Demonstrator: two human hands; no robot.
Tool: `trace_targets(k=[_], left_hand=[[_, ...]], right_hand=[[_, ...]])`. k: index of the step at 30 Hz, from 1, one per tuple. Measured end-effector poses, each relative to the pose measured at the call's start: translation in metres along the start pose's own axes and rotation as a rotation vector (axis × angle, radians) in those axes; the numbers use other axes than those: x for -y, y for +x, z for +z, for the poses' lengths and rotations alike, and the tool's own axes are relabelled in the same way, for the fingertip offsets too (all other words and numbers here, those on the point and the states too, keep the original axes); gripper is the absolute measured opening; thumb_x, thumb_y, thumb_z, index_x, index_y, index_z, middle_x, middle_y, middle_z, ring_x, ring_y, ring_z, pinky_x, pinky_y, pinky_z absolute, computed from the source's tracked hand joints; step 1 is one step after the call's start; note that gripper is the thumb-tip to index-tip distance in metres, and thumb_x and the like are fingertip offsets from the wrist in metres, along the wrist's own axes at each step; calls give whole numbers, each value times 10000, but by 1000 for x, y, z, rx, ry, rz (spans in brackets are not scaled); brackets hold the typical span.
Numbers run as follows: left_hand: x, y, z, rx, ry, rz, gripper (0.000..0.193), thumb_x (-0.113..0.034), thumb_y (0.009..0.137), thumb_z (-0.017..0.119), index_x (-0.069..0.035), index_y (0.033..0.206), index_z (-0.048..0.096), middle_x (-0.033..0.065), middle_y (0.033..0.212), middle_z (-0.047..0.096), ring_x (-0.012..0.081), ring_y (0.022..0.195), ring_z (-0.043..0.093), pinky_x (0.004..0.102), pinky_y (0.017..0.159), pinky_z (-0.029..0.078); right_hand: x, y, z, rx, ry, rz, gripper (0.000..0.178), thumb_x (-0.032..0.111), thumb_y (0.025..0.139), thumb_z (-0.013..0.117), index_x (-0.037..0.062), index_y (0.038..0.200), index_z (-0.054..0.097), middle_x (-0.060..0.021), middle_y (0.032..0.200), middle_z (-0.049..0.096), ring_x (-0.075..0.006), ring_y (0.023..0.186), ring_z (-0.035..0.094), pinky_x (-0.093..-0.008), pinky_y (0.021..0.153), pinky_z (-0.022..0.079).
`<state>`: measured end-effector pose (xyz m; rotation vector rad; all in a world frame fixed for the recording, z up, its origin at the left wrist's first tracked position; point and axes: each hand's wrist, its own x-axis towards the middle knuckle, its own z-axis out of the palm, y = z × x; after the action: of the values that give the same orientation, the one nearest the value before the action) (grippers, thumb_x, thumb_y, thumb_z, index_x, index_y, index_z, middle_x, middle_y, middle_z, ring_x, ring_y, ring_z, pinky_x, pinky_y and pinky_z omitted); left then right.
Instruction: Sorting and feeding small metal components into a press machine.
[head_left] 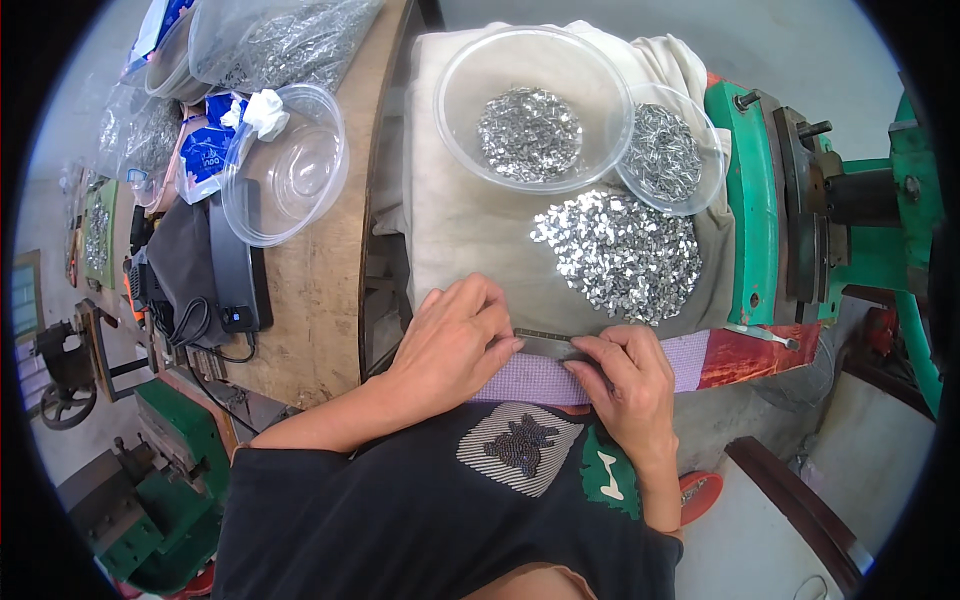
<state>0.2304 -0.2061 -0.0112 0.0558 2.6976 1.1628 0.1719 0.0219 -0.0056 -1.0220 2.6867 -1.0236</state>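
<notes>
A thin flat metal strip (546, 343) with a row of small dark marks lies between my hands at the cloth's near edge. My left hand (452, 332) pinches its left end with fingers curled and thumb pressed in. The right end is gripped between thumb and fingers of my right hand (630, 382). Just beyond, a heap of small shiny metal pieces (620, 258) lies loose on the pale cloth (470, 240). Behind it stand a large clear plastic bowl (455, 120) with similar pieces and a smaller clear tub (715, 150) of thin metal pins.
A green machine (750, 240) with a dark metal clamp stands at the right. On the wooden table (320, 310) at left are an empty clear bowl (300, 190), a black power adapter (240, 270) and plastic bags (280, 40). A small white-handled brush (765, 335) rests near the machine.
</notes>
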Motion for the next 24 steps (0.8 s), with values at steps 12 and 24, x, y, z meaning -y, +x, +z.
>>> trace_targets(k=[12,24], left_hand=[[-6,1,-3,-3,26,-24,233,-179,832,761,-60,996,648,96,1087,562,296,1003,558,387,859,415],[1,-5,1,6,90,187,290,-179,770,799,-83,1020,686,71,1044,606,267,966,585,378,816,420]], right_hand=[[-11,-24,-4,-160,17,254,301,115,729,840,26,1004,759,-89,865,626,-261,759,609,-368,660,493],[-23,-35,-3,-157,119,139,269,91,684,854,41,933,766,-80,896,693,-248,817,647,-349,700,495]])
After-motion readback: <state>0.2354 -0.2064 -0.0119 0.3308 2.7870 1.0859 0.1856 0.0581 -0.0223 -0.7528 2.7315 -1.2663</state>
